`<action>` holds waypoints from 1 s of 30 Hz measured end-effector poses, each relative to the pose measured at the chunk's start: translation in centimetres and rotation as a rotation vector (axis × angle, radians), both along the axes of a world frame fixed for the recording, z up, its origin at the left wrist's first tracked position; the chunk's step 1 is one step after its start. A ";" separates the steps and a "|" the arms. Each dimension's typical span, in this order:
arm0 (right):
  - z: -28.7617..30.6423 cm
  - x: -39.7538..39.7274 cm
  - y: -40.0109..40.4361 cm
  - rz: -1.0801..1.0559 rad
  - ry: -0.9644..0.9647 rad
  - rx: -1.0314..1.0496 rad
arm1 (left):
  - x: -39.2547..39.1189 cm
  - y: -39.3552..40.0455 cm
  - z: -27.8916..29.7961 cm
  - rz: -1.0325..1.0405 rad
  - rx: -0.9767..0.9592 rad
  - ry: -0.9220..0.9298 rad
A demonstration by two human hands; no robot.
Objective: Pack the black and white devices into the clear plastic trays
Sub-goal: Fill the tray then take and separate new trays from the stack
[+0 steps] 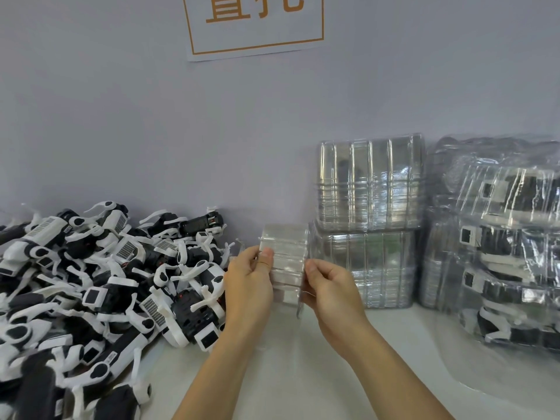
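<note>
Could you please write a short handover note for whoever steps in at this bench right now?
Left hand and right hand together hold one empty clear tray, pinched at its edges, above the table.
Loose black and white devices lie heaped on the left.
Stacks of empty trays stand against the wall on the right; beside them, a plastic bag of packed trays.
Done: that bagged batch.
Left: open the held tray, put in a device, close it, then work through the heap.

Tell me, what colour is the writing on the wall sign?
Orange, with an orange border, on the white sign; the head view shows it.
</note>
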State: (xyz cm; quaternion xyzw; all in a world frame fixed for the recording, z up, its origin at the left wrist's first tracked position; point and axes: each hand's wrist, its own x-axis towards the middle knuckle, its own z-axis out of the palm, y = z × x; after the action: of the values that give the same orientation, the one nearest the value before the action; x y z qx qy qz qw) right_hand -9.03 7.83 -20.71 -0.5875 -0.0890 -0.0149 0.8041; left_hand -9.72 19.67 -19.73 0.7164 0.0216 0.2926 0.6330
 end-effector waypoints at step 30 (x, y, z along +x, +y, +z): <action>4.4 0.6 -6.5 -0.206 -0.120 0.041 | -0.3 3.0 2.5 0.321 -0.134 -0.104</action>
State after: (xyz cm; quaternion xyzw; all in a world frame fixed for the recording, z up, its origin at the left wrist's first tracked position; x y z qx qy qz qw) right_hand -8.47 1.35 -16.30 -0.5751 -0.0758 -0.1341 0.8034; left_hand -10.05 22.63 -17.26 0.6439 0.1225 0.4245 0.6246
